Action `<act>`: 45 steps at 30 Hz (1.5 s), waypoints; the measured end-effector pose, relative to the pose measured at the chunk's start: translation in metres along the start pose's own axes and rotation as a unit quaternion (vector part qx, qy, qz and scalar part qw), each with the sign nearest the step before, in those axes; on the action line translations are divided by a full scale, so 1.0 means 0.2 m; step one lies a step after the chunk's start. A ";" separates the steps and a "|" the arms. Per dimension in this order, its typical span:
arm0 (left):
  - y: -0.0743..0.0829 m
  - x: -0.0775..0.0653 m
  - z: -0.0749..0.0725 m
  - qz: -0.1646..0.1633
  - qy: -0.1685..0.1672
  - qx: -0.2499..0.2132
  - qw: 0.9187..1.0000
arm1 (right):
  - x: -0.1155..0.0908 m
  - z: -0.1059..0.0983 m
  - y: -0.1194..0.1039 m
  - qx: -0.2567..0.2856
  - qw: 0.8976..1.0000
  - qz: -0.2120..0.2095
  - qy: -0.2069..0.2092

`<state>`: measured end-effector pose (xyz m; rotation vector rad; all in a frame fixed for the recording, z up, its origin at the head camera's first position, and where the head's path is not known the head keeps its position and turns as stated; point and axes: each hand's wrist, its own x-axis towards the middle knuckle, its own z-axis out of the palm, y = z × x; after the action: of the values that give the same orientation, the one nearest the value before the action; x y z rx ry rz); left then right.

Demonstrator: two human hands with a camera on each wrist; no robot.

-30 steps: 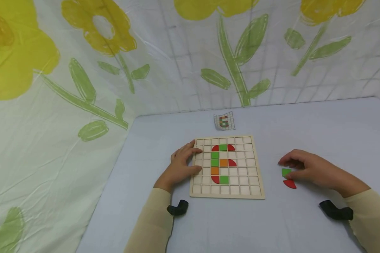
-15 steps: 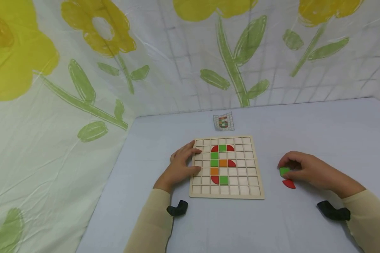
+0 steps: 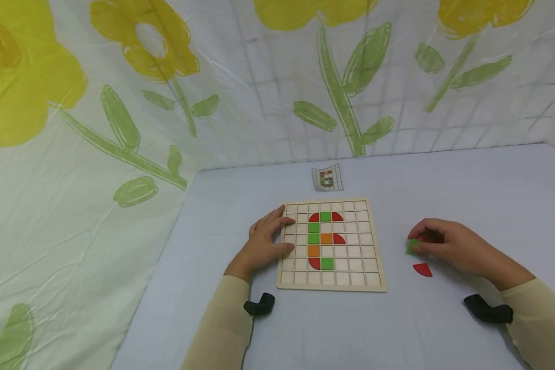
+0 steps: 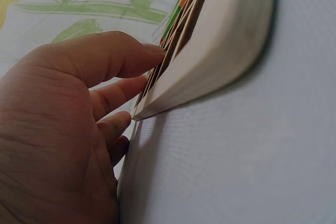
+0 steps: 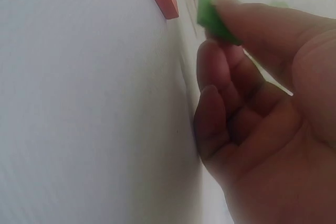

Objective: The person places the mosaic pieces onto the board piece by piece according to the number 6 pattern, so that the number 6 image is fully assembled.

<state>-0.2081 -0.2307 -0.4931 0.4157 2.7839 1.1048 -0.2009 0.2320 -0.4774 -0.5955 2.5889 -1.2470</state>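
My left hand [image 3: 262, 243] rests on the left edge of a wooden grid board [image 3: 331, 282], with thumb and fingers spread over its rim. Red quarter-round tiles and green and orange square tiles, such as the orange tile [image 3: 326, 238], sit in several of its cells. To the right of the board, my right hand [image 3: 448, 249] pinches a green square tile [image 5: 210, 19] between thumb and fingers, tilted off the table in the right wrist view. Just below that hand a red quarter-round tile [image 3: 423, 270] lies on the table.
Behind the board lies a small, slightly curled card [image 3: 327, 178] printed with a coloured grid pattern. The white table [image 3: 351, 334] ends at a flowered curtain [image 3: 268, 103] at the back and left. Black wrist mounts [image 3: 259, 304] sit by both wrists.
The green square tile, flat on the table earlier, is now pinched and tilted up in my right hand. My left hand and the board have stayed still.
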 end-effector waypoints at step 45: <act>0.00 -0.01 -0.01 0.007 0.001 -0.012 1.000 | -0.02 0.04 -0.17 0.075 0.995 -0.047 0.047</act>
<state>-0.2075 -0.2321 -0.4926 0.4324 2.7704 1.1423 -0.1861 0.2098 -0.4555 -0.6489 2.5390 -1.5176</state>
